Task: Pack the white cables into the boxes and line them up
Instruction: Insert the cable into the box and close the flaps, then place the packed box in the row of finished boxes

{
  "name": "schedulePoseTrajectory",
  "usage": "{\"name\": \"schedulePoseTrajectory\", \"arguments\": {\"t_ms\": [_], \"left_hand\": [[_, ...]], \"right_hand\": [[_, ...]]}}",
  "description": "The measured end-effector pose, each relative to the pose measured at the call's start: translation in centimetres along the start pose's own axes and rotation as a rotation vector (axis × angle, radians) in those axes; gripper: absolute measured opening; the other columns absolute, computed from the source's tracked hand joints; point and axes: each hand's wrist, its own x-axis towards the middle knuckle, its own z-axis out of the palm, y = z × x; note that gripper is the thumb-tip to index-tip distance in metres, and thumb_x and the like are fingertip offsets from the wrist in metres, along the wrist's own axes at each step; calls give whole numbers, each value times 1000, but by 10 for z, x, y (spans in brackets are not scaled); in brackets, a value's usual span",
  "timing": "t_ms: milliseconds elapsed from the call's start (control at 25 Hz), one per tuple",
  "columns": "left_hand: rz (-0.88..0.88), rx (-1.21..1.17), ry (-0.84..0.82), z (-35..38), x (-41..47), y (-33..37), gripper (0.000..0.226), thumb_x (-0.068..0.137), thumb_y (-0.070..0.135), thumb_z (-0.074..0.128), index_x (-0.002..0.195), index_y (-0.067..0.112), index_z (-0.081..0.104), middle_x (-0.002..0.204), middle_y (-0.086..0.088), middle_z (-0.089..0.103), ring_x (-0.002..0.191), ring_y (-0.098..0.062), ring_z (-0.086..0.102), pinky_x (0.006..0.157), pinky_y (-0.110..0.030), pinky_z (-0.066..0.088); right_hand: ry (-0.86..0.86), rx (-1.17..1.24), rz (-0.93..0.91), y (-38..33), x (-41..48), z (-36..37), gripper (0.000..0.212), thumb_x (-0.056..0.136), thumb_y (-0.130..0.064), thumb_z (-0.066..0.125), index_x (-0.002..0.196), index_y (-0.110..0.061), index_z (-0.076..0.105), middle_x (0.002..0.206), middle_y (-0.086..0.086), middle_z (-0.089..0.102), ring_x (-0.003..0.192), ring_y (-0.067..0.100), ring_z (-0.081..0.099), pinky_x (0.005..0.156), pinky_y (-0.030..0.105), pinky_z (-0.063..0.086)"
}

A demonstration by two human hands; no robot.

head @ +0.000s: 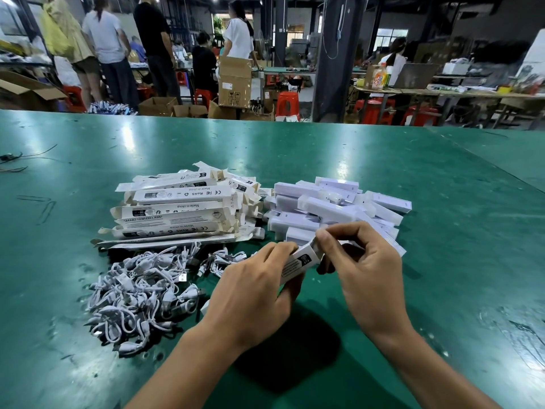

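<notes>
both hands are working over the green bench (383, 160), close to its near edge. the left hand (253, 290) is curled round a small white box (300, 261), holding it tilted with its open end up and away, and the right hand (362, 276) pinches that upper end between thumb and forefinger, seemingly at the flap. whether a cable is already inside cannot be seen, as the fingers cover the opening. the loose white cables (138, 293) lie in a tangled heap to the left of the left wrist, the flat boxes (177, 211) are stacked just behind them, and the closed boxes (333, 208) sit in a jumbled pile just beyond the right hand, not in any row. the likely trouble is at the flap: if a loop or plug of cable sits high in the mouth, the flap will buckle or spring back instead of tucking in. thin card squeezed too hard by the left hand could crease. the pile of closed boxes leans every way, so setting another on top may send some sliding, and it all needs straightening anyway. pulling one cable from that knot may drag its neighbours along.
</notes>
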Motion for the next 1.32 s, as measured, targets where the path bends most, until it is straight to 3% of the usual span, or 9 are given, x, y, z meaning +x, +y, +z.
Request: {"name": "schedulePoseTrajectory", "arguments": {"t_ms": [80, 200, 360, 600, 840, 1040, 1240, 1320], "left_hand": [[-6, 3, -3, 0, 0, 0, 35, 89, 36, 62, 121, 23, 56, 96, 9, 65, 64, -21, 60, 51, -31, 49], [-18, 16, -21, 1, 0, -3, 37, 88, 36, 62, 122, 25, 55, 98, 9, 64, 68, -21, 61, 54, -32, 49], [-12, 10, -14, 1, 0, -3, 37, 87, 39, 59, 122, 27, 53, 98, 10, 64, 68, -19, 62, 55, -33, 51], [-22, 25, -18, 2, 0, -5, 36, 88, 34, 67, 122, 25, 57, 99, 10, 64, 69, -19, 61, 55, -30, 47], [-16, 23, -29, 1, 0, -5, 35, 91, 37, 62, 124, 25, 56, 99, 9, 63, 69, -22, 61, 54, -34, 50], [-49, 38, -45, 0, 0, -5, 41, 90, 30, 68, 126, 26, 50, 104, 8, 62, 73, -22, 62, 57, -35, 49], [-21, 72, -103, 2, 1, -4, 51, 92, 31, 64, 131, 28, 30, 109, 6, 56, 74, -21, 60, 59, -34, 44], [-50, 96, -104, 3, 0, -6, 55, 91, 26, 66, 133, 28, 31, 112, 6, 55, 75, -21, 61, 60, -31, 42]], "right_hand": [[-37, 23, 30, 3, 2, -3, 9, 86, -29, 76, 86, -21, 71, 76, 1, 74, 63, 13, 69, 62, 22, 56], [17, 86, 127, 6, 8, -4, 8, 89, -20, 76, 85, -16, 71, 74, 4, 75, 62, 13, 68, 62, 20, 54], [100, 414, 282, 4, 19, -12, 7, 79, -21, 78, 78, -16, 73, 68, 3, 71, 51, 12, 57, 53, 19, 50], [25, 70, 118, 10, 9, -7, 12, 82, -29, 81, 81, -19, 74, 74, 3, 74, 60, 16, 65, 62, 25, 55], [19, -217, -213, 7, 4, -5, 4, 85, -25, 77, 83, -23, 74, 75, -17, 72, 64, 7, 66, 63, 16, 50], [13, -61, -80, 5, 1, 0, 9, 88, -18, 78, 87, -26, 75, 80, -7, 75, 75, 12, 72, 72, 23, 57], [-28, 108, 115, 3, -1, 5, 6, 90, -23, 75, 84, -21, 77, 75, -3, 75, 67, 7, 66, 67, 16, 52], [-35, 32, 72, 4, -5, 7, 14, 92, -32, 69, 87, -24, 78, 74, -8, 73, 64, 3, 63, 64, 12, 47]]}}
